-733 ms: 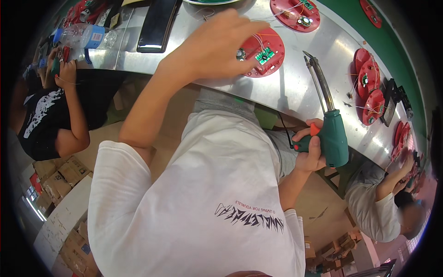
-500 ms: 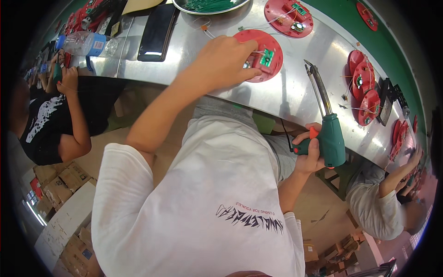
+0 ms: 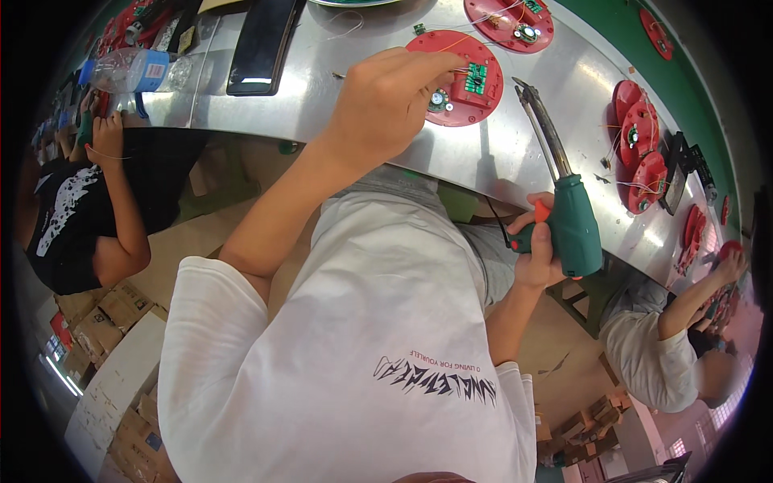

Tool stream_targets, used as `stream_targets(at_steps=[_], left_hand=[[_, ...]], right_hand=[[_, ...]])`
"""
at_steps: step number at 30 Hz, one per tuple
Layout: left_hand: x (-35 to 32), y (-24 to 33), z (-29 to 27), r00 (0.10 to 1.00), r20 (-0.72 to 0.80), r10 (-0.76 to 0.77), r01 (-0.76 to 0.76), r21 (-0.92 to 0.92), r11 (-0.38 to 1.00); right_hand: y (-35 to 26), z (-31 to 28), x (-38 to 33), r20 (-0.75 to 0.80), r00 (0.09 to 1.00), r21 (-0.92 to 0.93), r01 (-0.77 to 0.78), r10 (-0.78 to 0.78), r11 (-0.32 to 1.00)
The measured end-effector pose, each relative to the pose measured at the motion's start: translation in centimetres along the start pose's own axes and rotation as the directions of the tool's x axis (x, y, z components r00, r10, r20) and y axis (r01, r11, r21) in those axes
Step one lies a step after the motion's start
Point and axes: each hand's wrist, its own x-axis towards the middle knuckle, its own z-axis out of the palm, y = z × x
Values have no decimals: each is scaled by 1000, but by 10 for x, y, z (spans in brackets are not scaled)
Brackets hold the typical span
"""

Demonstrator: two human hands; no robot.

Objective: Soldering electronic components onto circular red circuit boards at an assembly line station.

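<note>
My right hand (image 3: 541, 249) grips a green soldering gun (image 3: 580, 233) with a red trigger. Its dark metal tip points up and away over the bench, apart from the boards. My left hand (image 3: 382, 105) is over the near left side of a round red plastic disc (image 3: 493, 97). Its fingers are closed in a pinch at thin wires leading to a green circuit board (image 3: 476, 79) on the disc. The fingertips partly hide the wires. A small round silver part (image 3: 438, 101) sits on the disc beside the hand. A small green piece (image 3: 419, 29) lies at the disc's far edge.
Another wired red disc (image 3: 515, 28) lies beyond. Several more discs (image 3: 636, 137) overlap at the right, beside a black object (image 3: 676, 173). A black phone (image 3: 262, 48) and a plastic bottle (image 3: 129, 71) are at the left. Co-workers sit on both sides.
My left hand has drawn its fingers together and back from the disc, leaving the circuit board and silver part more exposed. The right hand still holds the soldering gun, barely shifted.
</note>
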Motion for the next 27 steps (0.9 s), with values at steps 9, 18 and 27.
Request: stream_targets(at_steps=[9,18,27], left_hand=[[-16,-18,27,999,4,35,-35,125,992],[-19,-22,35,992,-69,110,-94,197,976],[-19,-17,32,998,-26,63,-57,198,979]], right_hand=[[-8,3,9,66,997,-63,-24,28,998],[-6,3,8,110,993,-57,-41,47,998],[-9,12,10,59,994,-56,-88,91,995]])
